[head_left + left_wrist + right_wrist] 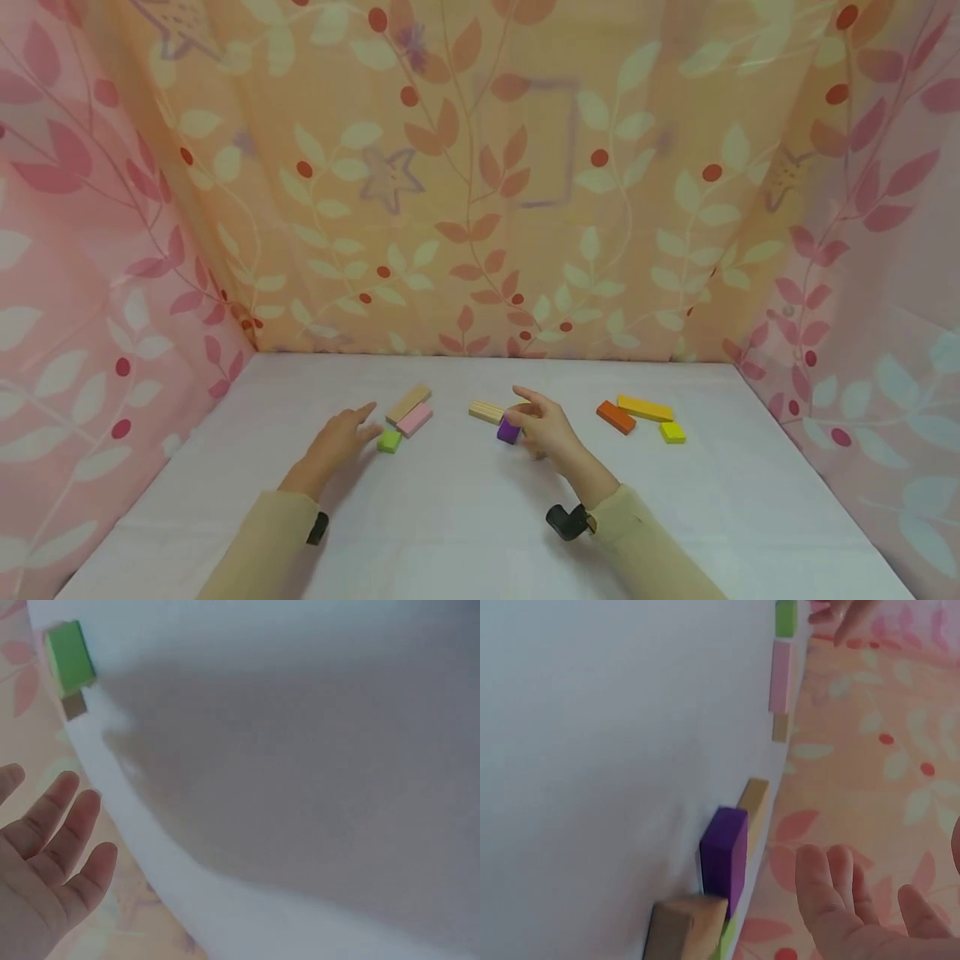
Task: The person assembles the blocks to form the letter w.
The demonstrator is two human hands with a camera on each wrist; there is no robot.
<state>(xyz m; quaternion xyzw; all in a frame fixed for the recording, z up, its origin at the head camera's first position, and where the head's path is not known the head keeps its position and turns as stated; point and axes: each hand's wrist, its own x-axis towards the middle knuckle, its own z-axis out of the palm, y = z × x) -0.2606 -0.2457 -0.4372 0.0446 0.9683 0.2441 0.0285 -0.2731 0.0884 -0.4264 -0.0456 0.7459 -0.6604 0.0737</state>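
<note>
My left hand (335,442) is held just left of a group of blocks, fingers spread and nothing in them. Beside it lie a small green block (389,441), a pink block (415,420) and a longer plain wooden block (408,404). Over the middle group hovers my right hand (553,433), its fingers loosely bent and empty. It partly hides a purple block (508,430) and other pieces. A ridged wooden block (486,412) shows left of it. In the right wrist view another wooden block (686,926) stands nearest, with the purple block (724,851) behind it.
Toward the right lie an orange-red block (617,417), a long yellow-orange block (645,407) and a small yellow block (672,432). All rest on a white table (435,533). Leaf-patterned cloth (465,167) walls in the back and both sides.
</note>
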